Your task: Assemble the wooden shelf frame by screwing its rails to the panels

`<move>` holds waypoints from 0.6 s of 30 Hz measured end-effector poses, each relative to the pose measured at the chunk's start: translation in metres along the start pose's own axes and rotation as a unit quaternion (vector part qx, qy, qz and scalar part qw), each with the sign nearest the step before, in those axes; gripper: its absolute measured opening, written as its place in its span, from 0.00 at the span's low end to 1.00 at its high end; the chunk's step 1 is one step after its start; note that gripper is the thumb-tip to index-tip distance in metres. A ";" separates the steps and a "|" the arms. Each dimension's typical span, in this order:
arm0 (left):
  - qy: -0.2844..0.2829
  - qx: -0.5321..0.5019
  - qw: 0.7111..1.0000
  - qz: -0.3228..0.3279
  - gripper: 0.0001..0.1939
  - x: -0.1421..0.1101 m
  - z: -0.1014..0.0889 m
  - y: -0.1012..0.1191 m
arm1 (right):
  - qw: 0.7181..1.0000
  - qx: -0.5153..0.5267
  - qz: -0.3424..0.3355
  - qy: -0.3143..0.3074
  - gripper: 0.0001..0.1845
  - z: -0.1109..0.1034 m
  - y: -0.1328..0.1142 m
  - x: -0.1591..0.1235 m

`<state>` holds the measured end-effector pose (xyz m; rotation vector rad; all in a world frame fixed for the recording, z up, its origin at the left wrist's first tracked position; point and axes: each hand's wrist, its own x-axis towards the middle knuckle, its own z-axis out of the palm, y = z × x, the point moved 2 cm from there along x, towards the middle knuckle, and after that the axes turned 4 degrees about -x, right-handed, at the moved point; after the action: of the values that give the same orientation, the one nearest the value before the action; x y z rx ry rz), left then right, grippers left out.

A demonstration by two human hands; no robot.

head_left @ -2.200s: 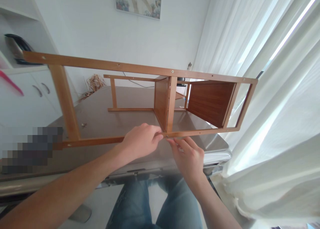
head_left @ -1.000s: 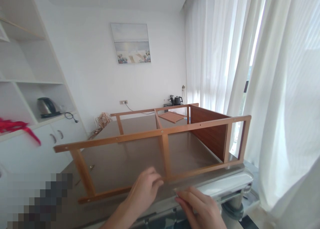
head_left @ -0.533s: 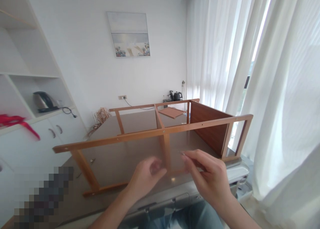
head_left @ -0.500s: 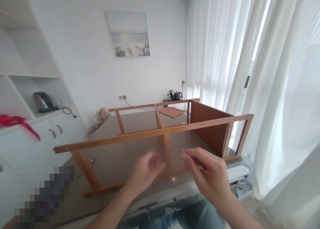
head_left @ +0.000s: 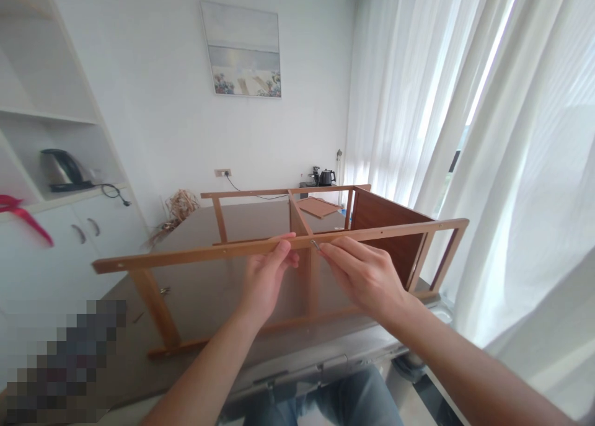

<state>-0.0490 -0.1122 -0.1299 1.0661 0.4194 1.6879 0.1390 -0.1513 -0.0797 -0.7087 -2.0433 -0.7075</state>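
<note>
A wooden shelf frame (head_left: 186,257) lies on its side across the grey tabletop. My left hand (head_left: 267,277) is closed on its near rail, thumb in front and fingers reaching over and behind, just left of the middle crosspiece (head_left: 305,283). Between the thumb and fingertips of my right hand (head_left: 365,277) is a small silver screw (head_left: 315,245), pinched and held at an angle. Its tip is at the rail where the crosspiece joins; whether it sits in a hole I cannot tell.
A dark wooden panel (head_left: 395,212) closes the frame's right part. A flat brown panel (head_left: 318,208) lies behind on the grey table (head_left: 186,230). Small metal pieces (head_left: 164,291) rest at left. White curtains (head_left: 409,103) hang on the right; a kettle (head_left: 65,168) stands on the left shelf.
Both hands have moved up and forward to the frame. My left hand has taken hold of the near rail, and my right hand has brought the screw to the middle joint.
</note>
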 end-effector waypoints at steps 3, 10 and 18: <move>-0.001 -0.013 1.000 0.001 0.14 0.000 0.001 0.000 | 0.999 -0.022 -0.020 -0.042 0.13 -0.002 0.003 0.008; 0.005 -0.013 1.000 -0.001 0.14 0.000 0.003 0.001 | 0.996 -0.013 -0.025 -0.086 0.14 -0.002 0.007 0.012; 0.012 -0.012 1.000 -0.001 0.13 -0.001 0.006 0.003 | 0.996 0.044 0.007 -0.077 0.14 -0.004 0.012 0.022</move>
<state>-0.0456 -0.1159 -0.1250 1.0285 0.4140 1.7008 0.1388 -0.1414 -0.0562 -0.7462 -2.1922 -0.5670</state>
